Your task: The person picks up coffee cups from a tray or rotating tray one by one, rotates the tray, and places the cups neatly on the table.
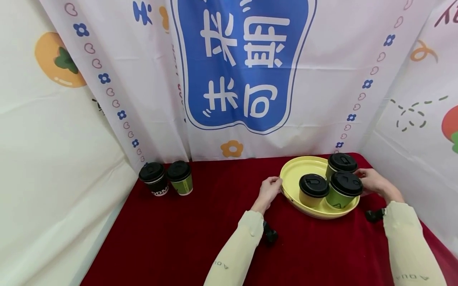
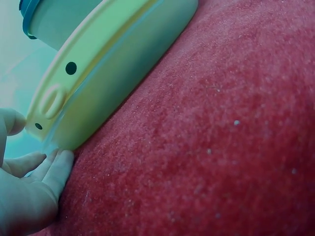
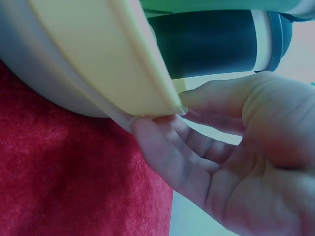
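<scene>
- The left hand [image 1: 267, 193] pinches the round yellow tray [image 1: 292, 174] at nine o'clock.
- The right hand [image 1: 376, 183] pinches it at three; tray between both.

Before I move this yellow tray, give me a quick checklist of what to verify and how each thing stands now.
1. Left hand on the tray: ok, it holds the near-left edge.
2. Right hand on the tray: ok, thumb on the rim, fingers against the outer side.
3. Cups upright: ok, the yellow cup, front green cup and back cup all stand.
4. Lids pressed tight: cannot tell; all three are on.
5. Load centred: not ok, the cups crowd the right side, so it may tip that way.
6. Other two cups clear of the tray: ok, they stand well off to the left.
</scene>
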